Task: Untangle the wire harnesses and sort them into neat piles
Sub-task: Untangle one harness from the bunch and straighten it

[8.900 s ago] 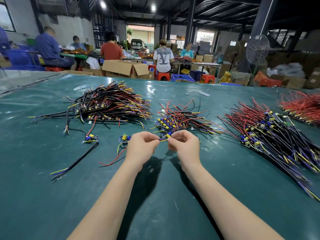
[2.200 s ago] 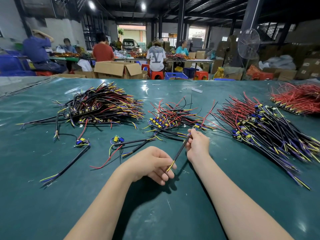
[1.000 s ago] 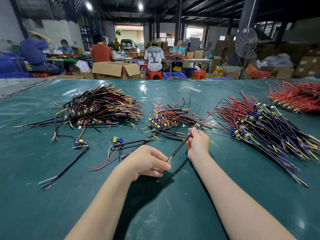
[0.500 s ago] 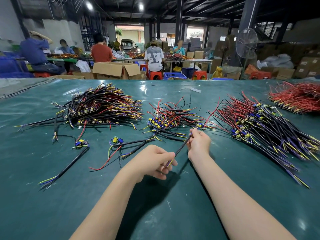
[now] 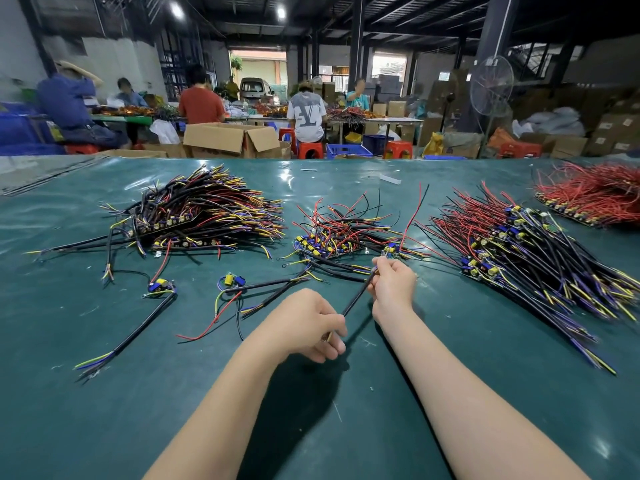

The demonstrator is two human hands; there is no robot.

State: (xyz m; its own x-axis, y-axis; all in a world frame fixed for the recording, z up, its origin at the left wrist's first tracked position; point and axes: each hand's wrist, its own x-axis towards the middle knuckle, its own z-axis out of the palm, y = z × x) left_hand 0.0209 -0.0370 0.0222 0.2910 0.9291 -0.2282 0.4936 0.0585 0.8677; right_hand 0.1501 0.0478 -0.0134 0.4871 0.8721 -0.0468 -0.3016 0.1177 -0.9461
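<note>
My left hand [image 5: 304, 323] pinches the near end of one black harness [image 5: 356, 296]. My right hand [image 5: 393, 284] grips its far end, just beside the middle pile [image 5: 343, 233] on the surface [image 5: 346, 427]. Its red lead [image 5: 414, 216] rises over that pile — I judge a quick pull could snag neighbouring wires, drag the pile apart, or strain the lead. Beyond the surface stand an open box [image 5: 225, 140] and a blue crate [image 5: 348, 150] — I cannot see what either holds.

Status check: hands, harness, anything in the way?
Left hand pinches black harness near end; right hand grips far end. Cable straight between them. Middle pile just beyond; loose harnesses lie left.
</note>
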